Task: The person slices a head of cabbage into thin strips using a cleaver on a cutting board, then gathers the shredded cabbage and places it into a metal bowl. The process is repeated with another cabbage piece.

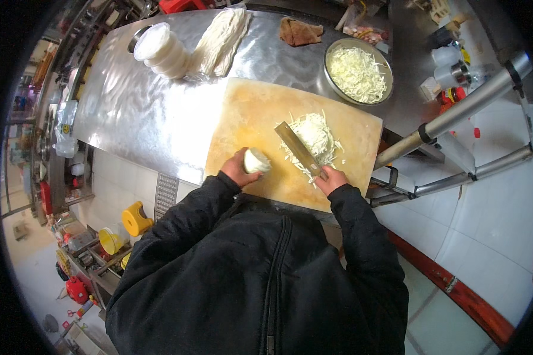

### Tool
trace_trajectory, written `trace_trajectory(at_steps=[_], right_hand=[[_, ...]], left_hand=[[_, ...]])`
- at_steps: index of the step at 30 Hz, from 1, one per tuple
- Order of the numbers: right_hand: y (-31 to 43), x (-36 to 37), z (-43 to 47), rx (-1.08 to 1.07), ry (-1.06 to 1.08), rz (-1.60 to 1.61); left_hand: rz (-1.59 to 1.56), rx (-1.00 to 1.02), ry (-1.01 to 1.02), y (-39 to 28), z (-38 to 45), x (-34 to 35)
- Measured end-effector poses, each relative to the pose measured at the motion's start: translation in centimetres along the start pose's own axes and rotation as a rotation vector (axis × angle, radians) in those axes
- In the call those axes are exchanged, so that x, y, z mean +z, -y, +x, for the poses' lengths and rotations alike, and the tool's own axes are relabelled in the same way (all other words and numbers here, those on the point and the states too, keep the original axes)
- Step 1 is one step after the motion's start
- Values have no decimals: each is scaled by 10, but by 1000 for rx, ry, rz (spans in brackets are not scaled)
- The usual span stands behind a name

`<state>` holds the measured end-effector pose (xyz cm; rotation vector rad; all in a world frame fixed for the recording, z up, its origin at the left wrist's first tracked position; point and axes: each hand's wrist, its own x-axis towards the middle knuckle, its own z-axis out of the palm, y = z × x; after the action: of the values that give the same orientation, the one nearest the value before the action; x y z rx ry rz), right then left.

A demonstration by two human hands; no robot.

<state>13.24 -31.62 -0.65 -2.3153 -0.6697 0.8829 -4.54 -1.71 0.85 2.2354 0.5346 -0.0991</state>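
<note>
My left hand (pixel 236 169) grips a chunk of pale cabbage (pixel 256 161) near the front left of a large, stained cutting board (pixel 266 104). A cleaver (pixel 298 148) is in my right hand (pixel 333 179), held by its handle. Its blade lies slantwise along the left side of a heap of shredded cabbage (pixel 316 137), covering part of it. Loose shreds are scattered around the heap. Bare board separates the chunk from the blade.
A metal bowl (pixel 327 80) of shredded cabbage stands behind the board at right. On the steel table (pixel 129 102) are stacked plastic tubs (pixel 166 55), bagged noodles (pixel 222 42) and a brown cloth (pixel 300 32). A metal ladder (pixel 462 113) leans close at the right.
</note>
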Motion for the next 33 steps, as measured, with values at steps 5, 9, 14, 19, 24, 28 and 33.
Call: trace_trajectory(at_steps=[5, 9, 14, 19, 24, 28, 33], right_hand=[[32, 6, -26, 99, 3, 38], [52, 19, -48, 120, -11, 93], [74, 23, -65, 72, -36, 10], [82, 19, -71, 54, -46, 12], [89, 8, -73, 125, 55, -18], [89, 10, -73, 145, 45, -52], [83, 31, -47, 112, 53, -99]], left_hand=[[175, 14, 102, -23, 24, 46], [245, -14, 126, -29, 28, 54], [7, -260, 102, -19, 34, 47], [-39, -230, 90, -8, 38, 51], [-99, -255, 167, 9, 44, 57], [-122, -266, 182, 7, 43, 57], [-87, -248, 150, 2, 40, 53]])
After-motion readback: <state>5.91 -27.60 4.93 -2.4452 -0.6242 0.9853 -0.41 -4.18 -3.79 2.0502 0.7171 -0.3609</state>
